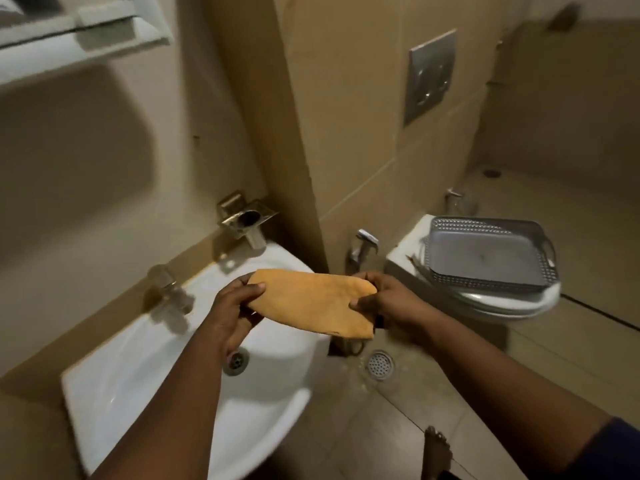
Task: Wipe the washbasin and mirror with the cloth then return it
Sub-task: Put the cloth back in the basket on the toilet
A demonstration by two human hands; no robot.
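Note:
An orange cloth is stretched flat between both hands, above the right end of the white washbasin. My left hand grips the cloth's left end, thumb on top. My right hand pinches its right end. The basin's drain shows below my left wrist, and the tap stands at the basin's back edge. Only the white lower frame of the mirror shows at the top left, blurred.
A metal soap dish is fixed to the wall above the basin. To the right stands a toilet with a grey perforated tray on its lid. A spray nozzle, a flush plate and a floor drain are nearby.

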